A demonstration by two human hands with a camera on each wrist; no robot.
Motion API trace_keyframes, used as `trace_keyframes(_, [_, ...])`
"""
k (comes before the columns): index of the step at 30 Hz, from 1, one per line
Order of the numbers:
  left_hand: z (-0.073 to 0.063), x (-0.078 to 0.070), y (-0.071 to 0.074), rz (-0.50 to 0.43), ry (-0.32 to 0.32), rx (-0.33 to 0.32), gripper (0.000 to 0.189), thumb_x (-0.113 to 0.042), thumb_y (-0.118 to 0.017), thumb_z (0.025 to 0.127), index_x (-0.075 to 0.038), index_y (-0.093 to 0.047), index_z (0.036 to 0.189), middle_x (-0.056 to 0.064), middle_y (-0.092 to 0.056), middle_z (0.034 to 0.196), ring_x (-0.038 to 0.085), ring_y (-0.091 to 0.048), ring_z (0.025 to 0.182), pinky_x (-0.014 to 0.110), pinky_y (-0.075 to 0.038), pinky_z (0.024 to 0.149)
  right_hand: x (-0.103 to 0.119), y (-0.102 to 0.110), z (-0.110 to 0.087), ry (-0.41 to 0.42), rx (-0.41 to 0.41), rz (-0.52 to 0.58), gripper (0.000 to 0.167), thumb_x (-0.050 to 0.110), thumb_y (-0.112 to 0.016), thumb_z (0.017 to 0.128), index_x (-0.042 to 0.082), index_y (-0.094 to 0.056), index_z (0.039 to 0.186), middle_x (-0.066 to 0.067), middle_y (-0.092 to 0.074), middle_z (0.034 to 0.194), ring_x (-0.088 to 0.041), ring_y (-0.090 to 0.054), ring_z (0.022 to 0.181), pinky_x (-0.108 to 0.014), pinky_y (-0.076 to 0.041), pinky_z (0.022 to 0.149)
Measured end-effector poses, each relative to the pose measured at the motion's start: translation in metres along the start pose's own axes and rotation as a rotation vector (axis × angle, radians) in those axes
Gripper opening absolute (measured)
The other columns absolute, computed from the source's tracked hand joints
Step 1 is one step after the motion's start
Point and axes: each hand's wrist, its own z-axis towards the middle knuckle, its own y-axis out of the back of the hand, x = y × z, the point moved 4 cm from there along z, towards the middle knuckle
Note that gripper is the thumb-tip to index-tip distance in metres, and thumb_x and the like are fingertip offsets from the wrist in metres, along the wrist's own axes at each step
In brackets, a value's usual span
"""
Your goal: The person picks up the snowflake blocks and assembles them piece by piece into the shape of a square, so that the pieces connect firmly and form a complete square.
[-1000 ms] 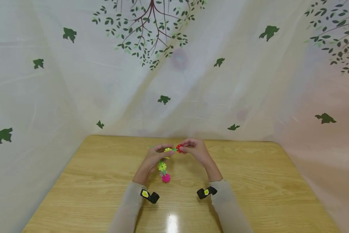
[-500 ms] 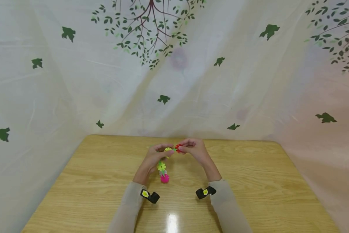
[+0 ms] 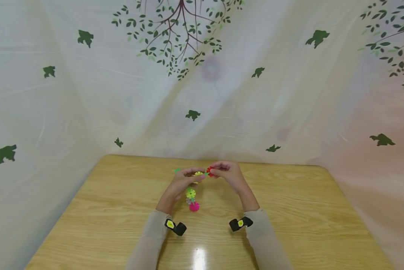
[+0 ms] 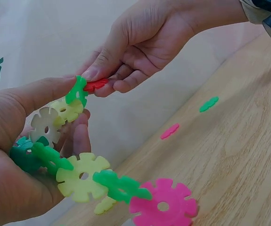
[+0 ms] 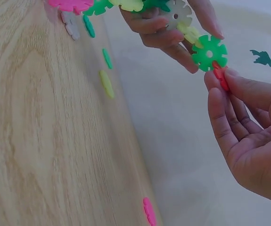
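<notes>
My left hand (image 3: 179, 183) holds a chain of slotted, flower-shaped plastic discs, which passes through its curled fingers. In the left wrist view, a pink disc (image 4: 166, 205) forms the hanging end, followed by green and a yellow disc (image 4: 83, 176). Farther along, a whitish disc (image 4: 45, 125) and another yellow disc (image 4: 67, 110) lead to a green disc (image 4: 77, 92) at the left fingertips. Thumb and fingers of my right hand (image 3: 231, 174) pinch a red disc (image 5: 220, 77). Its edge meets the green disc (image 5: 209, 53); how deep the slots engage is hard to tell.
Loose discs lie on the wooden table (image 3: 299, 217): a pink disc (image 5: 149, 212), a yellow disc (image 5: 106, 84), a green disc (image 5: 107, 58) and a greyish disc (image 5: 70, 25). A patterned white cloth (image 3: 147, 123) hangs behind the table and at its sides.
The head view has shifted slightly. Both hands keep their hold and stay close together, and the chain's hanging pink end has swayed a little.
</notes>
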Motion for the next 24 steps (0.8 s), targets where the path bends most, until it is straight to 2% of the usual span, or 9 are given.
trace_keyframes(5, [0.000, 0.001, -0.001, 0.037, -0.005, 0.049, 0.038, -0.019, -0.074, 0.094, -0.005, -0.068, 0.130, 0.004, -0.066, 0.117, 0.014, -0.064, 0.095, 0.041, -0.058, 0.088, -0.001, 0.003, 0.000, -0.014, -0.012, -0.025, 0.023, 0.000, -0.072, 0.092, -0.014, -0.070, 0.111, -0.014, -0.077, 0.095, -0.007, -0.070, 0.076, -0.023, -0.060, 0.070])
trace_keyframes(9, [0.001, 0.003, 0.000, 0.079, -0.018, 0.065, 0.038, -0.020, -0.075, 0.094, -0.007, -0.068, 0.129, 0.003, -0.069, 0.119, 0.013, -0.064, 0.096, 0.036, -0.058, 0.083, -0.002, 0.002, 0.001, -0.015, -0.005, -0.054, 0.024, 0.001, -0.071, 0.094, -0.014, -0.070, 0.113, -0.025, -0.074, 0.103, -0.006, -0.070, 0.077, -0.023, -0.059, 0.070])
trace_keyframes(14, [0.001, 0.003, 0.000, 0.088, -0.031, 0.085, 0.037, -0.019, -0.076, 0.093, -0.007, -0.069, 0.128, 0.005, -0.070, 0.126, 0.012, -0.064, 0.098, 0.031, -0.058, 0.079, -0.002, -0.001, 0.002, -0.021, -0.006, -0.066, 0.026, 0.001, -0.070, 0.094, -0.015, -0.068, 0.115, -0.029, -0.072, 0.107, -0.006, -0.069, 0.077, -0.025, -0.059, 0.070])
trace_keyframes(19, [0.000, 0.002, -0.002, 0.095, -0.027, 0.091, 0.039, -0.019, -0.074, 0.095, -0.006, -0.066, 0.131, 0.005, -0.068, 0.123, 0.012, -0.064, 0.099, 0.034, -0.058, 0.081, 0.000, -0.005, 0.002, -0.017, -0.030, -0.083, 0.027, 0.003, -0.074, 0.092, -0.013, -0.068, 0.113, -0.025, -0.073, 0.103, -0.007, -0.067, 0.075, -0.030, -0.061, 0.071])
trace_keyframes(24, [-0.001, 0.001, -0.003, 0.129, -0.031, 0.102, 0.042, -0.019, -0.070, 0.097, -0.005, -0.061, 0.136, 0.007, -0.062, 0.123, 0.014, -0.062, 0.102, 0.040, -0.059, 0.086, 0.003, -0.008, 0.004, -0.010, -0.041, -0.089, 0.025, 0.003, -0.076, 0.090, -0.010, -0.069, 0.110, -0.012, -0.073, 0.094, -0.008, -0.065, 0.073, -0.028, -0.059, 0.068])
